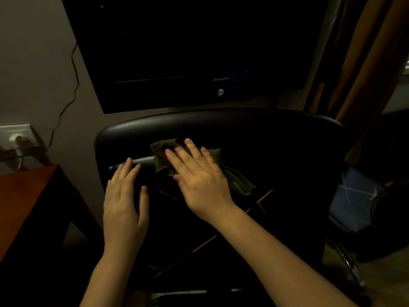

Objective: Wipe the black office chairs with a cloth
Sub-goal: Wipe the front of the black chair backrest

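Observation:
A black office chair [276, 151] fills the middle of the view, its padded top edge curving across and its dark back below. A crumpled green cloth [162, 149] lies against the chair's back. My right hand [199, 176] presses flat on the cloth, fingers straight and spread. My left hand [125, 196] rests flat on the chair to the left of the cloth, fingers straight, holding nothing.
A dark television [199, 52] hangs on the wall behind the chair. A brown wooden desk [22, 196] stands at the left, under a wall socket [16, 136] with a cable. Brown curtains [365, 63] hang at the right. A blue object [354, 196] sits right of the chair.

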Motion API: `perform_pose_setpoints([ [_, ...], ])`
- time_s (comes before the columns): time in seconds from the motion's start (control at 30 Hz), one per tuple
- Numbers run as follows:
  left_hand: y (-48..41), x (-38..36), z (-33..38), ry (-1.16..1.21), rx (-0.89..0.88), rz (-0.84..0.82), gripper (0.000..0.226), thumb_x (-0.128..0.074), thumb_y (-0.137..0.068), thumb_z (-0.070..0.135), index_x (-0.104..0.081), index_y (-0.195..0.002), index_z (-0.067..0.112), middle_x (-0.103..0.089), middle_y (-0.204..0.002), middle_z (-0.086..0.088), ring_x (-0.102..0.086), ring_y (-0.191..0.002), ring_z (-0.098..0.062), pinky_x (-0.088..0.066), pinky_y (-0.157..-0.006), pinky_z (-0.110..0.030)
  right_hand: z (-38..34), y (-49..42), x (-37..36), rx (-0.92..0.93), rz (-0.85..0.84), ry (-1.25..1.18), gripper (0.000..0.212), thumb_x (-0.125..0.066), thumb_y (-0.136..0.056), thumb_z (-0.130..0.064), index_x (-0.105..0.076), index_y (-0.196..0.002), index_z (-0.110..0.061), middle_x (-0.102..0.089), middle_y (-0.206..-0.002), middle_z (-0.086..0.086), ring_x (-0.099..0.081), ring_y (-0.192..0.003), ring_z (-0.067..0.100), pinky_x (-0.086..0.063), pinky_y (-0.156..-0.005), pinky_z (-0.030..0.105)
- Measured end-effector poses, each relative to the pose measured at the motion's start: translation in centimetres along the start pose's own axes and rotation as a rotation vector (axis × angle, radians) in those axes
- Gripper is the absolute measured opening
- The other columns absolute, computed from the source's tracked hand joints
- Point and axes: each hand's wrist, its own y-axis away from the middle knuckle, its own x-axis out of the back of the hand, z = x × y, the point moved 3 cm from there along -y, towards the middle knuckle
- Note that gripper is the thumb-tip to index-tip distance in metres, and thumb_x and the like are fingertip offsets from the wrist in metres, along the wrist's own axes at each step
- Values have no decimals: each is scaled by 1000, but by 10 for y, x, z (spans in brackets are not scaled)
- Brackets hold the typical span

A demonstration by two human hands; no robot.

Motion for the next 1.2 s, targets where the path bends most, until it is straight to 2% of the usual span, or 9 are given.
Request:
perform_pose_setpoints([
  [0.13,1,-8,10,-3,-2,9,50,-38,-96,29,-43,-140,7,-35,-152,-8,-25,-144,-19,-26,-115,-53,60,22,33,-111,80,98,47,-46,-93,-16,-49,-141,-15,-51,-143,7,-32,-142,29,-18,-117,41],
  [0.23,1,-16,11,-26,2,11,51,-38,-97,31,-41,-143,9,-30,-154,-4,-21,-146,-17,-21,-117,-51,117,60,67,-267,79,254,48,-40,-95,-23,-46,-142,-19,-50,-143,8,-30,-142,34,-18,-113,53],
  [0.33,2,-19,7,-42,-15,8,51,-39,-96,30,-40,-144,10,-30,-154,-2,-20,-146,-16,-19,-118,-51,153,101,93,-475,85,268,48,-34,-99,-33,-41,-146,-20,-44,-148,8,-21,-146,30,-17,-111,64],
  [0.4,4,-20,4,-30,-21,1,52,-39,-96,30,-40,-144,11,-30,-154,-1,-19,-147,-15,-18,-118,-50,157,111,94,-527,91,222,50,-29,-101,-35,-39,-146,-15,-40,-150,11,-19,-146,28,-20,-111,64],
  [0.47,5,-17,-2,5,-1,-4,51,-39,-96,30,-39,-145,12,-29,-154,2,-18,-147,-13,-16,-119,-49,149,105,89,-530,109,203,51,-29,-101,-32,-38,-147,-13,-38,-151,13,-19,-147,27,-14,-115,61],
  [0.57,6,-8,-12,96,29,14,50,-38,-97,26,-39,-145,12,-32,-153,4,-23,-145,-13,-19,-119,-46,125,82,76,-471,135,233,50,-32,-100,-30,-38,-146,-13,-41,-149,13,-22,-145,28,-7,-115,55],
  [0.67,9,5,-20,149,47,44,49,-38,-96,23,-41,-143,10,-37,-149,2,-31,-142,-15,-26,-117,-35,86,47,53,-350,112,215,50,-36,-97,-32,-42,-144,-15,-46,-146,11,-26,-143,28,-9,-115,54],
  [1.0,22,52,-58,26,150,89,49,-33,-97,26,-42,-142,8,-37,-151,-5,-30,-141,-14,-20,-115,-18,-106,-30,-58,92,-158,151,54,-42,-93,-33,-42,-146,-24,-38,-153,-2,-23,-146,21,-5,-117,49],
  [1.2,30,57,-61,15,168,99,46,-39,-97,16,-43,-141,8,-36,-149,1,-30,-140,-10,-21,-115,-18,-102,7,-65,303,-219,227,60,-40,-87,-28,-40,-147,-22,-33,-155,1,-23,-146,19,-8,-118,48],
])
